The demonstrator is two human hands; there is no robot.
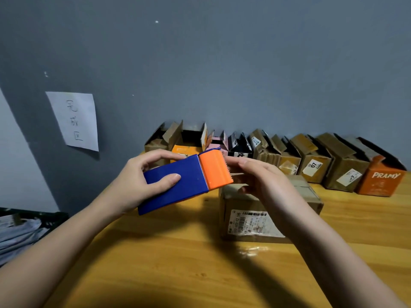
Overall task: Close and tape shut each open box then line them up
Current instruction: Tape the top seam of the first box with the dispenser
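My left hand (pixel 142 181) grips a blue tape dispenser (pixel 178 185) with an orange toothed cutter head (pixel 214 171), held in the air above the wooden table (pixel 178 263). My right hand (pixel 262 176) reaches to the cutter's teeth with curled fingers; whether it pinches tape there I cannot tell. Under my right hand stands a closed brown cardboard box (pixel 255 218) with a white shipping label on its front. Along the wall runs a row of several open boxes (pixel 266 152), flaps up, ending in an orange box (pixel 382 181) marked PRAMY.
A white paper sign (pixel 74 121) with handwriting hangs on the grey wall at left. A dark crate with pale plastic bags (pixel 20 232) sits beyond the table's left edge. Bare tabletop lies in front of the closed box.
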